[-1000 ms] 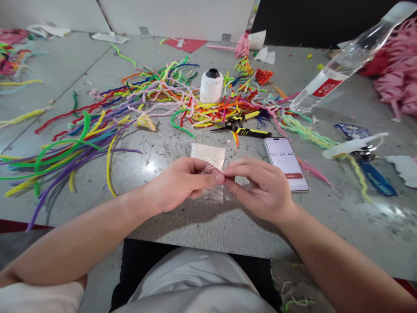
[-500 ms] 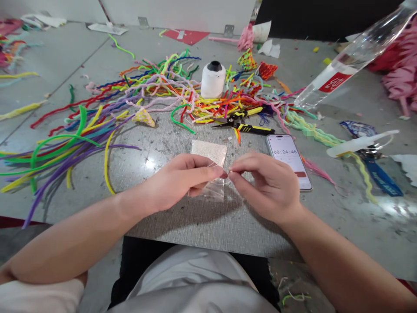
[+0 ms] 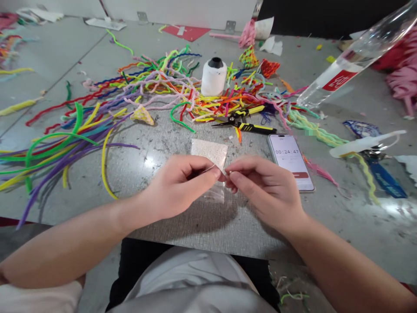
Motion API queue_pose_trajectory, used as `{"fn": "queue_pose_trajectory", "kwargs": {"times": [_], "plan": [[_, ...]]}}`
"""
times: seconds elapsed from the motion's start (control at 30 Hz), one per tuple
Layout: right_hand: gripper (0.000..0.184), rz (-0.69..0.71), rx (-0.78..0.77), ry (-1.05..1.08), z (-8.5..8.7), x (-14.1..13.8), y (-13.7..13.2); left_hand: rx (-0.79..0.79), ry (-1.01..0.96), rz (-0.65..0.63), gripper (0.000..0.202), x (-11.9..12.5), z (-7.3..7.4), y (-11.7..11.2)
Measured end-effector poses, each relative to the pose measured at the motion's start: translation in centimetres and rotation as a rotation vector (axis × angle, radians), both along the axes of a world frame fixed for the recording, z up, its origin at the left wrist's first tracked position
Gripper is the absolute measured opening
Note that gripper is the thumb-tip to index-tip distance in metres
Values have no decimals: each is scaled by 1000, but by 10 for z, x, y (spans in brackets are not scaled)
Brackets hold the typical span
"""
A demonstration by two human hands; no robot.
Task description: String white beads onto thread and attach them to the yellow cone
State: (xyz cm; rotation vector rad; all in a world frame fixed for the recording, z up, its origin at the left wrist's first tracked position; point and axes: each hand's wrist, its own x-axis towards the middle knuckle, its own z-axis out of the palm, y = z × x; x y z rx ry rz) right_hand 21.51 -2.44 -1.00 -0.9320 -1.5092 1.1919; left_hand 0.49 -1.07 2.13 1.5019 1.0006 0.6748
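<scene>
My left hand [image 3: 187, 184] is closed, thumb against forefinger, on a thin white thread [image 3: 211, 167]. Facing it, my right hand [image 3: 265, 187] pinches a tiny white bead [image 3: 231, 172] between thumb and forefinger; its exact shape is too small to make out. The fingertips of both hands nearly meet, just above the table. Under and behind them lies a clear plastic bag [image 3: 210, 150] of small whitish beads, partly covered by my hands. A phone [image 3: 288, 152] with a running timer rests beside my right hand.
Behind the bag are black-and-yellow pliers [image 3: 249, 126], a white thread spool [image 3: 214, 78] and a heap of coloured pipe cleaners [image 3: 156, 89]. A tilted clear bottle [image 3: 355, 65] and a white glue bottle [image 3: 361, 145] are on the right. Longer pipe cleaners [image 3: 65, 143] spread at left.
My right hand has shifted slightly left, bringing its fingertips closer to my left hand. The thread loop that showed between the hands is now mostly hidden.
</scene>
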Motion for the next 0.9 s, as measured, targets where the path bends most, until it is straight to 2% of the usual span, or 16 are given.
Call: {"fn": "queue_pose_trajectory", "kwargs": {"times": [0.17, 0.37, 0.5, 0.6, 0.73, 0.9], "plan": [[8, 50, -181, 146, -2, -4, -3, 99, 25, -24, 27, 0, 2, -3], [11, 88, -224, 255, -5, -6, -6, 220, 58, -48, 33, 2, 5, -4], [10, 73, -195, 226, -6, -7, -6, 237, 59, -53, 33, 2, 5, -3], [1, 73, -127, 231, -4, -8, -6, 245, 47, -62, 32, 1, 5, -3], [13, 85, -65, 246, -3, -10, -7, 241, 28, -74, 31, -1, 4, -3], [15, 90, 32, 206, -4, -9, -7, 274, 33, -72, 31, -2, 2, -4]]}}
